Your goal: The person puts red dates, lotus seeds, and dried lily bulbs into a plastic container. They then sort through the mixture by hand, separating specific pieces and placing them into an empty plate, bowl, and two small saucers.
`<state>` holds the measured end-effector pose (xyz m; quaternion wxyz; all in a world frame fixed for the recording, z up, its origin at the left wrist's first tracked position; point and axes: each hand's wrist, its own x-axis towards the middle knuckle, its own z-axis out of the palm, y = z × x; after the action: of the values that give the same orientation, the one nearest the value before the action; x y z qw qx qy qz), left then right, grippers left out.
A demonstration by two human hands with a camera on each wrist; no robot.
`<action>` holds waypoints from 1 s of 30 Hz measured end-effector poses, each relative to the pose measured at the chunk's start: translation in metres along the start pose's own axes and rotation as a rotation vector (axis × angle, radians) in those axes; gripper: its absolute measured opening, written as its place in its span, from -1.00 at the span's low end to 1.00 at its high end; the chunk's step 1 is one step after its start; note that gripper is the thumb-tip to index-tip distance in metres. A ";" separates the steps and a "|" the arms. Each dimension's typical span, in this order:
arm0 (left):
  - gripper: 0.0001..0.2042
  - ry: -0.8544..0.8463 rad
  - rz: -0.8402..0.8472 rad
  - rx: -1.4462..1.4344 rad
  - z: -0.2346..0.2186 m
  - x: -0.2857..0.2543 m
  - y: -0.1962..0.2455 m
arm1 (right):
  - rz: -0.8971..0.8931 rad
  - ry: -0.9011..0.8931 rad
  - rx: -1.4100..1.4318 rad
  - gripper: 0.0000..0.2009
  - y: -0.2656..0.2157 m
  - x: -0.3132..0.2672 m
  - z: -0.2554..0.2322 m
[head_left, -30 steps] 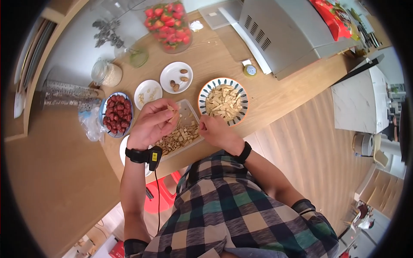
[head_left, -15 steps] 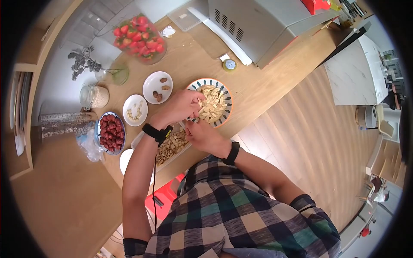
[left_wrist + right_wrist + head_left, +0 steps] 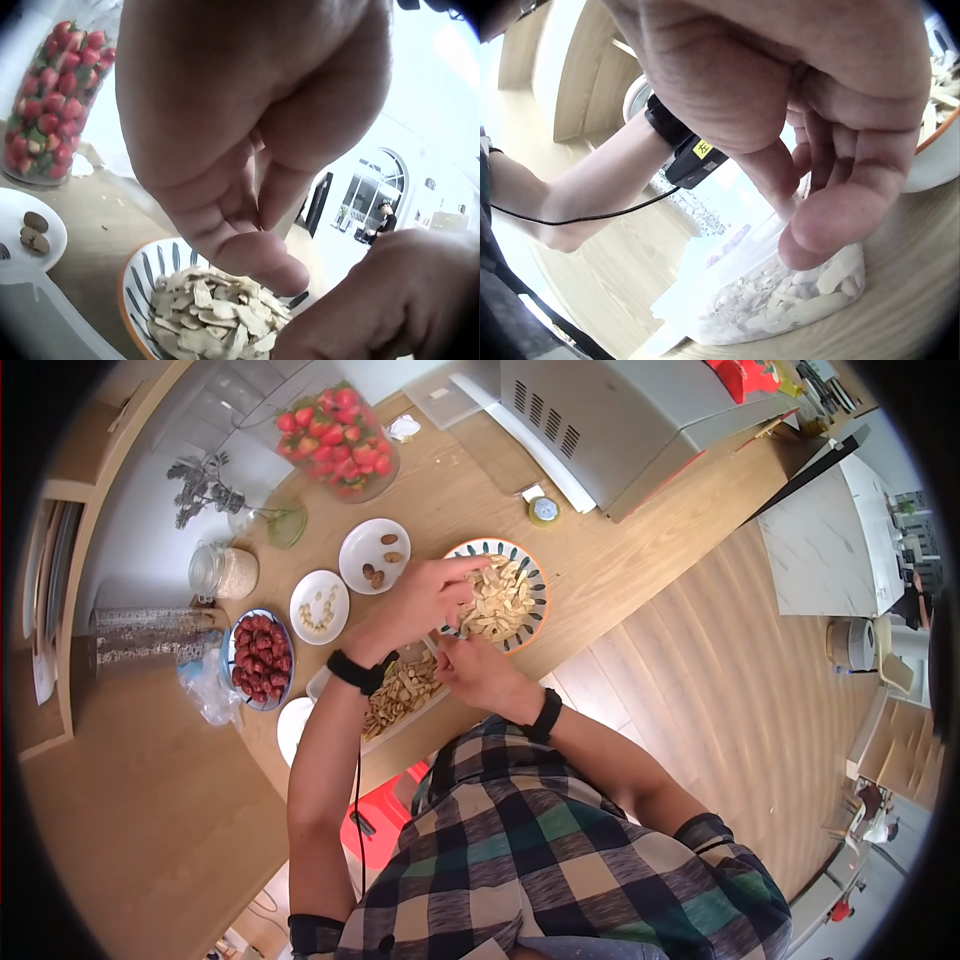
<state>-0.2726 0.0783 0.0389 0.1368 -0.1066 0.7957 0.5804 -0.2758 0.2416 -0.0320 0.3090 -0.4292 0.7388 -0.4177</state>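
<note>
My left hand (image 3: 425, 600) is over the near-left side of a striped bowl (image 3: 541, 600) of pale dried slices (image 3: 500, 598). Its fingers are spread and partly bent in the left wrist view, with nothing visible between them, above the slices (image 3: 217, 315). Just nearer my body, my right hand (image 3: 485, 672) hovers between the bowl and a clear plastic box (image 3: 727, 334) of smaller pieces (image 3: 400, 695). Its fingers are curled with thumb and fingertips close together (image 3: 787, 202); whether they pinch a piece cannot be made out.
White plates hold several brown nuts (image 3: 373, 575) and pale kernels (image 3: 320, 615). Red dates (image 3: 262, 658) fill a plate at the left. Behind stand a grain jar (image 3: 225, 570), a glass vase (image 3: 286, 525), a strawberry container (image 3: 340, 445), a small lidded jar (image 3: 543, 510) and a grey appliance (image 3: 610, 430).
My left hand has moved from above the box to the bowl, and its fingers have loosened from a slice. My right hand has shifted slightly in view and stays curled.
</note>
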 end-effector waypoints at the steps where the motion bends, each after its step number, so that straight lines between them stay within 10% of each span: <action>1: -0.74 0.091 0.011 0.050 -0.005 -0.010 0.003 | 0.045 -0.030 0.035 -0.85 -0.002 0.001 -0.002; 6: -0.81 0.240 -0.028 0.247 -0.025 -0.079 -0.023 | 0.119 -0.069 0.029 -0.73 -0.013 0.000 -0.010; 11: -0.87 -0.071 0.165 0.580 -0.005 -0.108 -0.088 | 0.112 -0.048 0.033 -0.68 -0.008 0.002 -0.005; 30: -0.89 -0.082 0.189 0.905 0.028 -0.082 -0.109 | 0.109 -0.022 0.028 -0.68 -0.006 -0.001 -0.004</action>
<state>-0.1571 0.0728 -0.0383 0.1474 0.0599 0.9691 0.1885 -0.2761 0.2422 -0.0254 0.3456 -0.3886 0.7516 -0.4059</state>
